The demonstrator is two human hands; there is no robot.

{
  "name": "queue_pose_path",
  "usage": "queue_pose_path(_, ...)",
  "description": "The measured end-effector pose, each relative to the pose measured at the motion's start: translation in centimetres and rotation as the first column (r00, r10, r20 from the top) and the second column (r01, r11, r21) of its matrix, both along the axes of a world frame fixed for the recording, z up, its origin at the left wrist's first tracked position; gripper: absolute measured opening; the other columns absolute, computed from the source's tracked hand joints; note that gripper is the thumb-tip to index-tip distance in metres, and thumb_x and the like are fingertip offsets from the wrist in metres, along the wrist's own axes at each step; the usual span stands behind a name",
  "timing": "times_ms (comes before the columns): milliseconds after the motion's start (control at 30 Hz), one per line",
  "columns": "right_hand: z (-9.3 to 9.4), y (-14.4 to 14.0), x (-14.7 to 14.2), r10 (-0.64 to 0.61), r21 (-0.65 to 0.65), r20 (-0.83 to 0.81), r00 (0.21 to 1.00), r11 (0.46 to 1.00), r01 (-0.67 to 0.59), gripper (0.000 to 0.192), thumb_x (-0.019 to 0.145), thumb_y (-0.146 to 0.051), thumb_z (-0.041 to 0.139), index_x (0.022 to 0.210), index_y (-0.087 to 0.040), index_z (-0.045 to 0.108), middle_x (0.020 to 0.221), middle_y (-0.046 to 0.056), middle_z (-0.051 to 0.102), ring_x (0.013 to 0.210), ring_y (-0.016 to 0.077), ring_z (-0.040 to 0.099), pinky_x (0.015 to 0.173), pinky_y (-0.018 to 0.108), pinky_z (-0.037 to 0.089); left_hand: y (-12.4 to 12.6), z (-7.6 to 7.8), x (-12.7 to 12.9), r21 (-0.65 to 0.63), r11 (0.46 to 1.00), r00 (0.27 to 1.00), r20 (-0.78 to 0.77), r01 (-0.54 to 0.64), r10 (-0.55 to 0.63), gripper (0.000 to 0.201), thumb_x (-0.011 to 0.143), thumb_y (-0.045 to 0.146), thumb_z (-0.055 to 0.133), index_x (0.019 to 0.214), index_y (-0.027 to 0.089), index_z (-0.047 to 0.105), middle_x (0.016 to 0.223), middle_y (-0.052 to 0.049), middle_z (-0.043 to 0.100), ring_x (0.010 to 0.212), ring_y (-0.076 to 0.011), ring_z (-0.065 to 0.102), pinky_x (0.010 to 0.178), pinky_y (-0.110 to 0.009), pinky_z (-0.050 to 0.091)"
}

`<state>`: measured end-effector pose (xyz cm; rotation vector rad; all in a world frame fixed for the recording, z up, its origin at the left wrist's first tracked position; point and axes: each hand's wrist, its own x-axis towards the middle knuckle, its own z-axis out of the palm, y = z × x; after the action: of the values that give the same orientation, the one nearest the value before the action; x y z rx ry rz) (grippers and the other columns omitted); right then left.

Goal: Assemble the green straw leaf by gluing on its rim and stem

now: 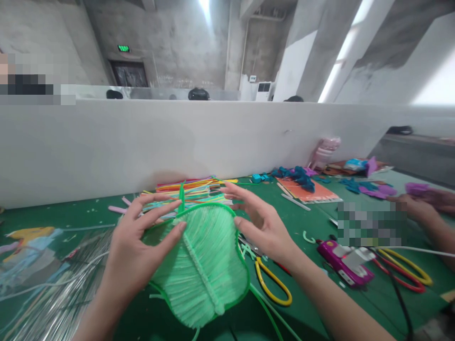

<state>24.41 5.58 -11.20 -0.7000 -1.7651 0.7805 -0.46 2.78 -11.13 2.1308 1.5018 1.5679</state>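
Observation:
A large light-green leaf made of pipe cleaners (202, 260), with a darker green rim and a raised midrib, is tilted up in front of me above the table. My left hand (142, 232) pinches its upper left edge beside the stem, thumb on the front face. On the other side, my right hand (261, 225) has its fingers apart, and the thumb tip rests at the leaf's upper right edge. Behind the leaf lie yellow-handled scissors (273, 284), partly covered by it. Loose green pipe cleaners (272, 308) trail out below the leaf's right side.
Colourful pipe cleaners (199, 189) lie by the white partition (177, 142). A glue gun (30, 234) and wire stems (67, 293) are at left. A purple power strip (344, 265), red-and-yellow-handled scissors (405, 270) and another person's hands (423, 203) are at right.

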Motion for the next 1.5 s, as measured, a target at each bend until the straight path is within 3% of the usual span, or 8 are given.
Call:
queue_pose_path(133, 0.5, -0.2, -0.1, -0.165, -0.286, -0.120, 0.979, 0.950, 0.125, 0.020, 0.092, -0.035, 0.060, 0.104, -0.023, 0.072, 0.107, 0.005, 0.075, 0.097, 0.0182, 0.069, 0.085, 0.033, 0.055, 0.0, 0.1, 0.0, -0.014, 1.000, 1.000, 0.013, -0.011, 0.011, 0.030, 0.082, 0.040, 0.074, 0.113, 0.042, 0.072, 0.127, 0.004, 0.060, 0.112, -0.0181, 0.063, 0.085, -0.031, 0.063)
queue_pose_path(233, 1.0, -0.4, -0.4, -0.187, -0.375, -0.070, 0.980, 0.915, 0.148, 0.021, 0.087, -0.041, 0.068, 0.092, -0.021, 0.073, 0.095, 0.004, 0.075, 0.082, 0.0159, 0.066, 0.072, 0.029, 0.053, 0.0, 0.0, 0.0, -0.013, 1.000, 1.000, 0.011, -0.016, 0.017, 0.030, 0.083, 0.040, 0.074, 0.112, 0.042, 0.072, 0.127, 0.004, 0.060, 0.111, -0.0180, 0.063, 0.087, -0.033, 0.063)
queue_pose_path(367, 1.1, -0.3, -0.8, -0.128, -0.389, -0.047, 0.991, 0.916, 0.100, 0.026, 0.079, -0.043, 0.075, 0.092, -0.020, 0.075, 0.088, 0.002, 0.073, 0.075, 0.0149, 0.062, 0.066, 0.028, 0.049, 0.0, 0.0, 0.0, -0.006, 1.000, 1.000, -0.014, -0.023, 0.023, 0.029, 0.083, 0.040, 0.073, 0.112, 0.043, 0.072, 0.127, 0.004, 0.060, 0.111, -0.0189, 0.064, 0.090, -0.036, 0.062)
queue_pose_path(533, 0.7, 0.1, -0.9, -0.126, -0.401, -0.111, 0.986, 0.913, 0.072, 0.027, 0.079, -0.046, 0.074, 0.087, -0.020, 0.076, 0.086, 0.002, 0.072, 0.081, 0.0168, 0.063, 0.076, 0.031, 0.050, 0.0, 0.1, 0.0, -0.025, 0.999, 1.000, -0.004, -0.024, 0.024, 0.029, 0.083, 0.041, 0.072, 0.112, 0.041, 0.072, 0.128, 0.002, 0.059, 0.109, -0.0202, 0.064, 0.085, -0.036, 0.064)
queue_pose_path(867, 0.1, 0.6, -0.7, -0.089, -0.400, -0.171, 0.981, 0.917, 0.013, 0.022, 0.079, -0.043, 0.076, 0.078, -0.022, 0.075, 0.090, 0.002, 0.071, 0.086, 0.0164, 0.061, 0.081, 0.031, 0.048, -0.1, 0.3, 0.2, -0.019, 1.000, 1.000, 0.003, -0.018, 0.019, 0.029, 0.083, 0.040, 0.073, 0.111, 0.043, 0.072, 0.126, 0.005, 0.059, 0.108, -0.0172, 0.063, 0.084, -0.031, 0.063)
queue_pose_path(1200, -0.5, 0.6, -0.8, -0.047, -0.509, -0.253, 0.966, 0.856, -0.092, 0.025, 0.080, -0.045, 0.076, 0.080, -0.020, 0.074, 0.085, 0.001, 0.071, 0.082, 0.0156, 0.061, 0.076, 0.029, 0.047, -0.2, 0.2, 0.0, -0.022, 1.000, 1.000, 0.014, -0.015, 0.015, 0.029, 0.083, 0.039, 0.073, 0.112, 0.041, 0.073, 0.127, 0.003, 0.059, 0.107, -0.0182, 0.064, 0.086, -0.033, 0.064)
queue_pose_path(1333, -0.5, 0.5, -0.9, 0.049, -0.558, -0.287, 0.957, 0.803, -0.208, 0.037, 0.087, -0.055, 0.065, 0.085, -0.019, 0.075, 0.085, 0.005, 0.073, 0.081, 0.0189, 0.065, 0.077, 0.033, 0.052, -0.2, 0.3, 0.0, -0.014, 1.000, 1.000, 0.020, -0.012, 0.013, 0.029, 0.083, 0.039, 0.073, 0.112, 0.041, 0.073, 0.127, 0.003, 0.060, 0.107, -0.0182, 0.064, 0.084, -0.032, 0.064)
queue_pose_path(1500, -0.4, 0.3, -1.0, -0.034, -0.486, -0.247, 0.968, 0.869, -0.093, 0.031, 0.082, -0.049, 0.074, 0.093, -0.021, 0.075, 0.091, 0.003, 0.074, 0.084, 0.0171, 0.066, 0.078, 0.031, 0.052, -0.3, 0.4, 0.1, -0.013, 1.000, 1.000, 0.009, -0.012, 0.012, 0.028, 0.083, 0.039, 0.073, 0.111, 0.041, 0.073, 0.126, 0.003, 0.060, 0.109, -0.0182, 0.063, 0.084, -0.032, 0.063)
